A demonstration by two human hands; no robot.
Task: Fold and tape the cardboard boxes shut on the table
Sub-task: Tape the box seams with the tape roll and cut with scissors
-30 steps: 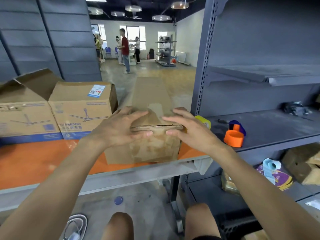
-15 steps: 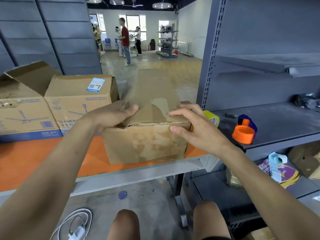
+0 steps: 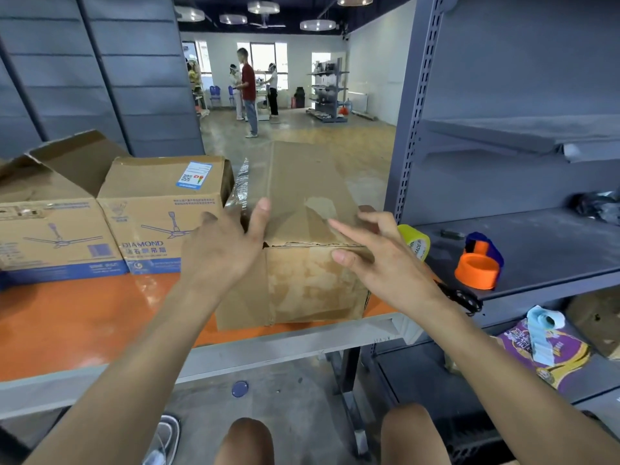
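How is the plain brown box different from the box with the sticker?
The plain brown box is bare and blotchy; the sticker box has a ceiling fan printed on it and a blue stripe. The plain brown box sits at the table edge; the sticker box sits farther back. Both are cardboard.

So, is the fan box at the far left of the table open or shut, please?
Open: one top flap of the far-left fan box stands raised rather than folded flat.
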